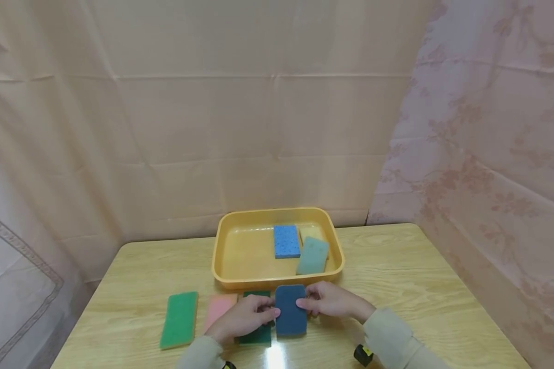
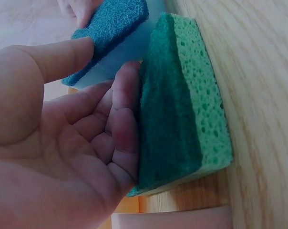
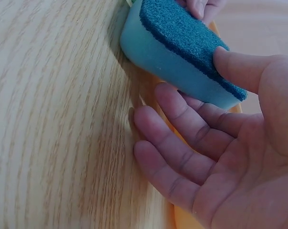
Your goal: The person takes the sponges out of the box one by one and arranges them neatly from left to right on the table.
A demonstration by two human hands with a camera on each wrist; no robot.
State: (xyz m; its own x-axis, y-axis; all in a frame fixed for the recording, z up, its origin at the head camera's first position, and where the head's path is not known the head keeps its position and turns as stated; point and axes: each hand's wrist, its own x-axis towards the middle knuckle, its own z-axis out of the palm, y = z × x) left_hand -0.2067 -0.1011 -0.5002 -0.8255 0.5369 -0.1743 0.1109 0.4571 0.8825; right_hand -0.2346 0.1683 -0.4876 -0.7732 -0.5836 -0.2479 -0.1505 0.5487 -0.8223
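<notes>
A dark blue scouring sponge [image 1: 291,312] is held between both hands just in front of the yellow tray [image 1: 240,281]. My left hand [image 1: 244,319] pinches its left edge, thumb on the dark scouring face. On the opposite edge, my right hand [image 1: 333,301] pinches it the same way. The right wrist view shows the light blue foam side of this sponge [image 3: 172,62] tilted above the wooden table, the lower right fingers spread below it. Beside the left fingers lies a dark green sponge [image 2: 168,109] with a pale green porous layer, partly covered by that hand in the head view.
A pink sponge [image 1: 219,307] lies partly behind the left hand, and a green sponge [image 1: 179,320] farther left. Inside the tray are a speckled blue sponge [image 1: 286,242], a pale yellow sponge [image 1: 310,232] and a pale teal sponge [image 1: 313,256] overlapping the yellow one. Curtains hang behind the table.
</notes>
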